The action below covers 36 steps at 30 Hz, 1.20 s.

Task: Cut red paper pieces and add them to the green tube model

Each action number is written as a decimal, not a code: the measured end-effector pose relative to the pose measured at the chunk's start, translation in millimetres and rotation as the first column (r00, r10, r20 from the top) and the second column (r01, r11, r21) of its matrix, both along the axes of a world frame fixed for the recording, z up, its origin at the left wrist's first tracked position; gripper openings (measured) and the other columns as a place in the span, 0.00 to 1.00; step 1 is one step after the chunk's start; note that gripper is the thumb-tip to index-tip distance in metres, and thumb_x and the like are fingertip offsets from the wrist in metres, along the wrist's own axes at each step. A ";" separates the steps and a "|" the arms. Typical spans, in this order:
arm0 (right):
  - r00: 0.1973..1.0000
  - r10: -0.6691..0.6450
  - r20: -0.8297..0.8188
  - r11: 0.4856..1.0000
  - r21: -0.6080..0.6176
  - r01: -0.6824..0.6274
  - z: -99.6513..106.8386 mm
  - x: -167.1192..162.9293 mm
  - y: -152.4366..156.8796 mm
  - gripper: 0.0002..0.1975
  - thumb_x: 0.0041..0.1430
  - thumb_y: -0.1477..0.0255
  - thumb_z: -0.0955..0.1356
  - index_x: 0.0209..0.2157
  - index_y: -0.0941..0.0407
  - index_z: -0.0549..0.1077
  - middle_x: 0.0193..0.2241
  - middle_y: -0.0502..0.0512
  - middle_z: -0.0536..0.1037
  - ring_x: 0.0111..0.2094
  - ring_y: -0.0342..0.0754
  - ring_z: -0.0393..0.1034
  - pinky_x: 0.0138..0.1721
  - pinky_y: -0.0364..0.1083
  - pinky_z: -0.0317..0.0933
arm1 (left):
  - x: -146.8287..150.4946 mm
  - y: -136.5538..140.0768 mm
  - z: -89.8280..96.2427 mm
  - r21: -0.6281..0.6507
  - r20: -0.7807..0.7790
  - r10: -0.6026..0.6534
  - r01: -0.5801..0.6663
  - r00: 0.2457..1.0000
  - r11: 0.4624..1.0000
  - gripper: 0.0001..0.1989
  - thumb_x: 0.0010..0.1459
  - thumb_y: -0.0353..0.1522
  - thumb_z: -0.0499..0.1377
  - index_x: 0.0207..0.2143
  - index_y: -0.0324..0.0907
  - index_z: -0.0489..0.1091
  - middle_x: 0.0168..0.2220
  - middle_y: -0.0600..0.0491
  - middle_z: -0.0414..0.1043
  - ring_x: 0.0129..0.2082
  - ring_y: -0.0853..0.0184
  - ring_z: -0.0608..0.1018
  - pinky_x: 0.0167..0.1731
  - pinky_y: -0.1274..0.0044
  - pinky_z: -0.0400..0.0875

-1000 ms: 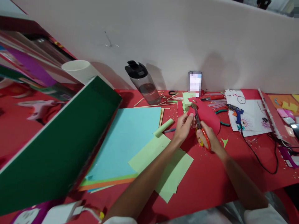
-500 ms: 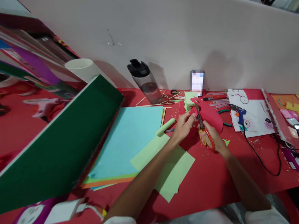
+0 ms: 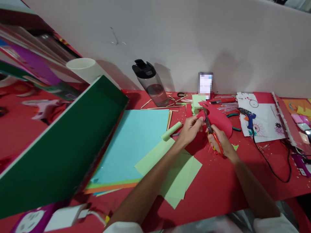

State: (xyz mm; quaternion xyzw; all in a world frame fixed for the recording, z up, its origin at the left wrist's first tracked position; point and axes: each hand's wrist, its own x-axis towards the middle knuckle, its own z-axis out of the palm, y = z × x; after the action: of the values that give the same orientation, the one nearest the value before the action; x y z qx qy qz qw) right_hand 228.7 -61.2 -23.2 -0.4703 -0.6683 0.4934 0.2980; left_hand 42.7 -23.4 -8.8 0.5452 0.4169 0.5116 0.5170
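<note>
My right hand is wrapped round the handles of a pair of scissors with red and yellow grips. The blades point away from me and meet a small piece of red paper. That piece is pinched in the fingers of my left hand, just left of the blades. Behind the scissors lies a larger red sheet with a rounded edge. Pale green paper scraps lie just beyond my left fingers. A rolled light green paper rests left of that hand.
A water bottle and a lit phone stand by the wall. Blue paper sheets and light green sheets lie left of and under my left forearm. A green board leans at left. A blue glue gun lies right.
The scissor handles have drawn slightly closer together, with the blades still at the red paper. The whole view has shifted very slightly. My left hand keeps its pinch.
</note>
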 end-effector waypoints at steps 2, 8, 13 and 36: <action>1.000 0.000 -0.010 1.000 0.000 0.000 0.3 -0.4 0.0 0.18 0.70 0.51 0.67 0.45 0.51 0.67 0.24 0.44 0.67 0.21 0.43 0.63 0.22 0.40 0.57 | -0.6 0.3 -0.7 -0.002 -0.005 0.000 0.000 1.000 1.000 0.20 0.65 0.47 0.59 0.26 0.43 0.66 0.22 0.57 0.68 0.22 0.70 0.70 0.28 0.75 0.65; 1.000 -0.008 0.002 1.000 0.022 0.008 1.3 0.1 0.5 0.16 0.69 0.53 0.67 0.45 0.51 0.67 0.23 0.43 0.65 0.20 0.42 0.61 0.22 0.40 0.56 | -3.7 1.4 -5.1 -0.008 -0.021 -0.010 0.010 1.000 1.000 0.20 0.66 0.46 0.58 0.26 0.43 0.67 0.23 0.57 0.69 0.23 0.70 0.71 0.29 0.75 0.66; 1.000 -0.008 0.026 0.999 0.041 0.007 1.4 1.5 1.2 0.14 0.70 0.55 0.66 0.44 0.51 0.67 0.22 0.43 0.66 0.20 0.42 0.60 0.21 0.40 0.55 | -4.9 2.1 -2.8 -0.004 -0.012 -0.029 0.029 1.000 1.000 0.20 0.65 0.47 0.59 0.27 0.43 0.67 0.22 0.57 0.68 0.22 0.70 0.70 0.27 0.76 0.65; 0.996 0.081 0.020 0.996 0.022 -0.082 6.5 9.7 4.4 0.16 0.69 0.54 0.67 0.47 0.51 0.67 0.24 0.44 0.66 0.22 0.44 0.62 0.23 0.41 0.56 | -14.2 5.1 5.7 -0.018 -0.101 -0.140 0.139 0.985 0.990 0.20 0.63 0.46 0.58 0.24 0.43 0.65 0.23 0.56 0.68 0.23 0.69 0.71 0.27 0.75 0.65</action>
State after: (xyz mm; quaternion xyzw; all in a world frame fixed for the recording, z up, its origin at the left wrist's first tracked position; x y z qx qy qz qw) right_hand 238.4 -56.8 -16.7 -0.4440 -0.6952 0.4931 0.2764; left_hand 28.5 -18.3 -3.1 0.5958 0.4063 0.4433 0.5324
